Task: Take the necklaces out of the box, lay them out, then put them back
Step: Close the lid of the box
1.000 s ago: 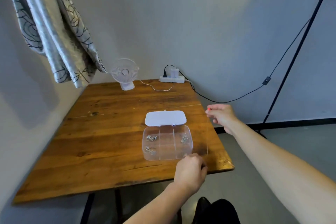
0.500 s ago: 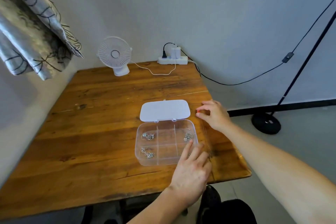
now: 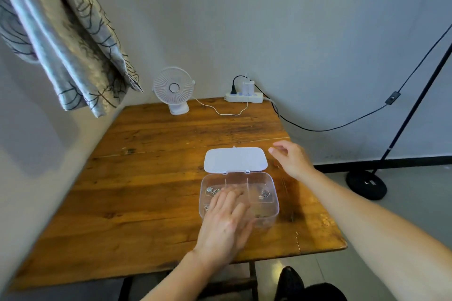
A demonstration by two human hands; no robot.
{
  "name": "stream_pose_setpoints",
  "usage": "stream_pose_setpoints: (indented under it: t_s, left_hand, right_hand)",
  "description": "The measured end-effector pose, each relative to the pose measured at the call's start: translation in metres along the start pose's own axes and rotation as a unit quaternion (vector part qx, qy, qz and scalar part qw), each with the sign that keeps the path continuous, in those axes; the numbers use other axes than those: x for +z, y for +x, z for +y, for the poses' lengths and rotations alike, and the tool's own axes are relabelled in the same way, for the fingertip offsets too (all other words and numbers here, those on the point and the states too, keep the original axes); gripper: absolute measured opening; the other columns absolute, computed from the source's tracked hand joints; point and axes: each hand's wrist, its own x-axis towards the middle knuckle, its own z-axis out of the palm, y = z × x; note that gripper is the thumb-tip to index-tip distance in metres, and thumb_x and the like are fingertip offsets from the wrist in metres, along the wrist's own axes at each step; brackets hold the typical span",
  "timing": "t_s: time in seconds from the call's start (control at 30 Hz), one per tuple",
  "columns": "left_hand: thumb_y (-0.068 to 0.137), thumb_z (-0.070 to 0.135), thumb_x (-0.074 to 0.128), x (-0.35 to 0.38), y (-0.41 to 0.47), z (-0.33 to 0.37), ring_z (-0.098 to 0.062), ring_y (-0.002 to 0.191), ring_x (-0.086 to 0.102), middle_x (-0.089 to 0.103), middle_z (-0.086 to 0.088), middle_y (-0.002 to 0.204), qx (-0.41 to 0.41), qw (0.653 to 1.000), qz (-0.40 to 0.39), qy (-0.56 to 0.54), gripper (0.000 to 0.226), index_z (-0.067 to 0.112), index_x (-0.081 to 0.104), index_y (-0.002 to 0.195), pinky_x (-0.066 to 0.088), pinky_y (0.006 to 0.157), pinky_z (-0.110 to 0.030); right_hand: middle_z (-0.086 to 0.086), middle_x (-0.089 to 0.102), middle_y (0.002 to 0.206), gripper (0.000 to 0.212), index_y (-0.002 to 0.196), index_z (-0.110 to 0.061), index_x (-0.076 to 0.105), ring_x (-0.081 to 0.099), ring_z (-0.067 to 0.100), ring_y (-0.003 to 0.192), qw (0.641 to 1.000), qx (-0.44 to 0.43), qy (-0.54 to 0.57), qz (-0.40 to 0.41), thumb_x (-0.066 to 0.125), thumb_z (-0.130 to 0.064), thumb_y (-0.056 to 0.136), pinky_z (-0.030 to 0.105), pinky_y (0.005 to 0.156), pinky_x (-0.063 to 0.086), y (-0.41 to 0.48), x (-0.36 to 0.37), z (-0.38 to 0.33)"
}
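Two bare hands work over the clear box (image 3: 274, 200) on the table (image 3: 146, 190). The left hand (image 3: 226, 223), fingers spread flat inside, hides much; the necklaces (image 3: 264, 194) show faintly. Beyond, the right hand (image 3: 292, 160) hovers loose, empty, beside the lid (image 3: 235, 159).

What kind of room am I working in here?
Probably a corner of a home room or small makeshift workspace: a worn wooden table pushed against plain walls, a patterned curtain, and a desk fan wired to a power strip.
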Motion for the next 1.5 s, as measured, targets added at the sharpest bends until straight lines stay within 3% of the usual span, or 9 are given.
stream_pose_setpoints:
  t_s: [0.17,0.37,0.63,0.9,1.03,1.1,1.2,1.33,1.5]
  left_hand:
    - [0.087,0.071,0.030,-0.019,-0.024,-0.050,-0.017,0.143,0.019,0.015,0.004,0.158,-0.136,0.983,-0.124,0.020,0.068,0.033,0.030,0.143,0.019,0.113,-0.035]
    - [0.087,0.070,0.016,-0.007,-0.041,-0.057,-0.008,0.142,0.015,-0.024,0.020,0.153,-0.174,0.974,-0.137,-0.049,0.072,0.035,0.001,0.149,0.022,0.113,-0.028]
    - [0.089,0.066,0.022,-0.007,-0.041,-0.058,-0.011,0.140,0.022,-0.022,0.021,0.153,-0.192,0.971,-0.134,-0.055,0.068,0.037,0.004,0.148,0.025,0.112,-0.029]
    - [0.091,0.062,0.029,-0.013,-0.042,-0.053,-0.010,0.136,0.032,-0.017,0.020,0.155,-0.194,0.971,-0.111,-0.086,0.065,0.033,0.018,0.147,0.034,0.108,-0.029]
    - [0.090,0.055,0.046,-0.020,-0.046,-0.050,-0.008,0.136,0.033,-0.005,0.017,0.157,-0.213,0.966,-0.088,-0.120,0.072,0.031,0.014,0.149,0.040,0.106,-0.029]
    - [0.090,0.050,0.052,-0.026,-0.051,-0.049,-0.009,0.135,0.032,0.003,0.012,0.158,-0.243,0.955,-0.076,-0.153,0.079,0.027,0.007,0.151,0.037,0.108,-0.032]
    - [0.093,0.042,0.041,-0.036,-0.055,-0.041,-0.015,0.136,0.033,0.025,0.001,0.155,-0.313,0.914,-0.022,-0.258,0.065,0.022,0.014,0.149,0.030,0.111,-0.035]
    - [0.101,0.038,0.031,-0.045,-0.053,-0.033,-0.021,0.139,0.031,0.031,-0.003,0.153,-0.422,0.841,0.025,-0.337,0.050,0.020,0.026,0.147,0.025,0.114,-0.037]
    - [0.093,0.052,0.040,-0.046,-0.048,-0.029,-0.021,0.137,0.034,0.032,0.001,0.152,-0.391,0.875,-0.051,-0.280,0.066,0.021,0.021,0.149,0.031,0.110,-0.038]
  right_hand:
    - [0.014,0.057,0.135,0.044,0.133,-0.003,0.053,0.052,0.027,0.124,0.992,0.071,0.105,0.004,0.052,-0.029,0.098,0.029,0.094,0.039,0.009,0.026,-0.028]
    - [0.014,0.057,0.132,0.036,0.128,0.001,0.056,0.052,0.031,0.122,0.953,0.182,0.236,0.056,0.049,-0.019,0.099,0.032,0.091,0.038,0.037,0.057,-0.036]
    - [0.009,0.065,0.118,0.025,0.112,-0.005,0.066,0.060,0.031,0.107,0.921,0.218,0.313,0.074,0.062,-0.013,0.089,0.043,0.095,0.049,0.050,0.051,-0.047]
    - [0.031,0.064,0.102,0.020,0.090,0.003,0.066,0.061,0.042,0.094,0.980,0.019,0.190,0.055,0.054,-0.013,0.095,0.057,0.089,0.052,-0.016,0.002,-0.069]
    - [0.006,0.065,0.073,0.033,0.085,-0.009,0.069,0.052,0.012,0.066,0.992,-0.058,0.106,0.040,0.053,-0.038,0.092,0.034,0.066,0.047,-0.064,-0.003,-0.053]
    - [-0.010,0.067,0.088,0.020,0.106,-0.019,0.072,0.061,0.006,0.078,0.993,-0.087,0.079,0.016,0.054,-0.020,0.096,0.022,0.073,0.050,-0.090,0.001,-0.047]
    - [0.000,0.063,0.127,0.034,0.124,-0.011,0.064,0.056,0.010,0.119,0.991,-0.127,0.031,0.006,0.051,0.001,0.094,0.017,0.099,0.041,-0.118,0.014,-0.035]
    - [0.001,0.052,0.141,0.040,0.130,-0.008,0.059,0.046,0.013,0.133,0.993,-0.111,-0.007,-0.030,0.045,0.005,0.095,0.012,0.106,0.029,-0.138,0.031,-0.017]
    - [-0.002,0.036,0.153,0.042,0.142,-0.018,0.045,0.031,0.014,0.142,0.997,-0.061,0.044,-0.030,0.047,-0.021,0.100,0.027,0.113,0.029,-0.145,0.042,-0.021]
